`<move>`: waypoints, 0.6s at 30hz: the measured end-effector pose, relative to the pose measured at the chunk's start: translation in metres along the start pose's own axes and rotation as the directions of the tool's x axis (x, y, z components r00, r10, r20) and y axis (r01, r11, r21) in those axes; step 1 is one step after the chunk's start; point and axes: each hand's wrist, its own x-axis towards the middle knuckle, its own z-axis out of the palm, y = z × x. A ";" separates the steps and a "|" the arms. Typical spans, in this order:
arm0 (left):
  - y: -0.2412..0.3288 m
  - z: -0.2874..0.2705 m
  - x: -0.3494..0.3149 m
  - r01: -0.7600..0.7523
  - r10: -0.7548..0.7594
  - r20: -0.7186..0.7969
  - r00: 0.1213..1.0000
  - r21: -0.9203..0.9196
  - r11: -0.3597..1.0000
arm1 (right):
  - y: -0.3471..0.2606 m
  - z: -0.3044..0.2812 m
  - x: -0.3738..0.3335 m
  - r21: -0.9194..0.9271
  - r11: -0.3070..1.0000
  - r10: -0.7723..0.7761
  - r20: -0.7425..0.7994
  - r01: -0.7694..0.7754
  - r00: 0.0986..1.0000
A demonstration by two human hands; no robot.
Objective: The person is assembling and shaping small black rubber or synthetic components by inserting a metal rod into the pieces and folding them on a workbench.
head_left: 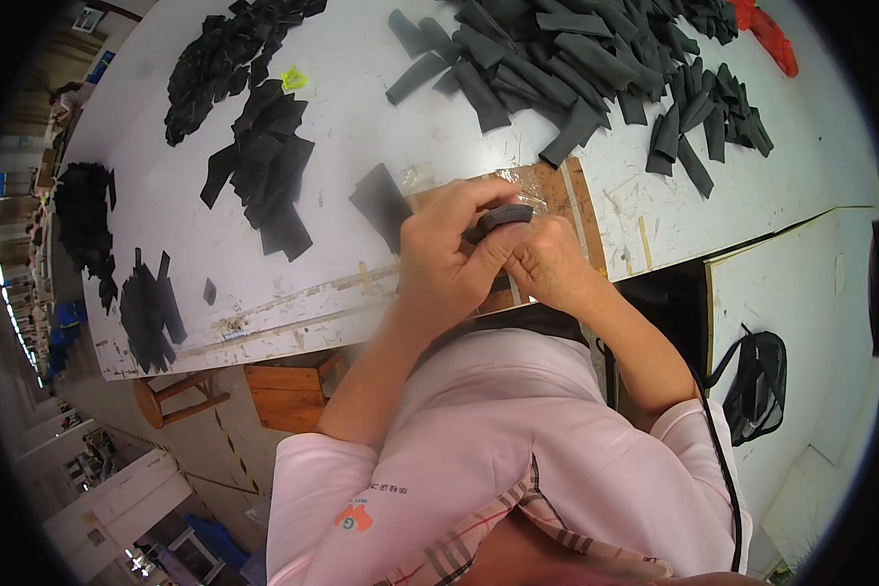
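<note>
Both my hands meet over a brown board [583,210] near the table's front edge. A folded dark fabric piece [506,215] is pinched between them. My left hand [451,234] curls around its left end, thumb toward the right hand. My right hand [549,256] is closed at the other side, its thumb pressed along the piece; some of its fingers are hidden. A flat dark fabric piece [381,203] lies just left of my left hand. Beyond my hands spreads a large heap of rolled or folded dark pieces [547,63].
Flat dark pieces lie in piles at the left [264,166], far left [86,220] and near left edge [148,313]. A smaller heap [708,122] and a red bag [776,44] are at right. A black mesh bag [757,386] hangs beside me; a wooden stool [176,398] stands below.
</note>
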 end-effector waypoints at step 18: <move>-0.013 -0.021 -0.017 0.005 -0.138 -0.161 0.977 -0.636 0.772 | -0.015 -0.014 0.008 -0.114 0.992 -0.049 -0.003 0.048 0.999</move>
